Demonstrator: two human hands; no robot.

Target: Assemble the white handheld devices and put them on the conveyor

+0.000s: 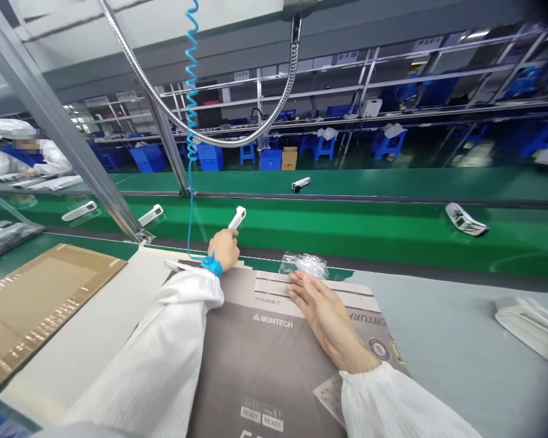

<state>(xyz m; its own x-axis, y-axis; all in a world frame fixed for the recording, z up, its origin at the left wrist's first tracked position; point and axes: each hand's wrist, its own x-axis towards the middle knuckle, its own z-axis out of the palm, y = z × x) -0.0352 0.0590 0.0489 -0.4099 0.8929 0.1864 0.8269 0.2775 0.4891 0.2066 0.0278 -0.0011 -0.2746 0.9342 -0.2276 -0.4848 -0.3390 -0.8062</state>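
Observation:
My left hand [224, 249], with a blue wrist strap on the wrist, reaches over to the green belt. Its fingers are closed around the lower end of a slim white handheld device [238, 216], whose exact kind I cannot make out. Flat on the brown-grey printed MONTECH cardboard [246, 359] lies my right hand [317, 307], fingers stretched out and holding nothing. Just past its fingertips is a crumpled clear plastic bag [305, 264]. A thin pale object [176, 266] rests at the cardboard's left corner, partly behind my left sleeve.
More white devices lie on the belt [369, 237], to the left [79, 211] and right [466, 219]. Brown cardboard [50, 304] covers the left side. A metal post [68, 121], a coiled blue cord [192, 79] and a flexible metal hose [237, 144] cross the space. A co-worker sits far left.

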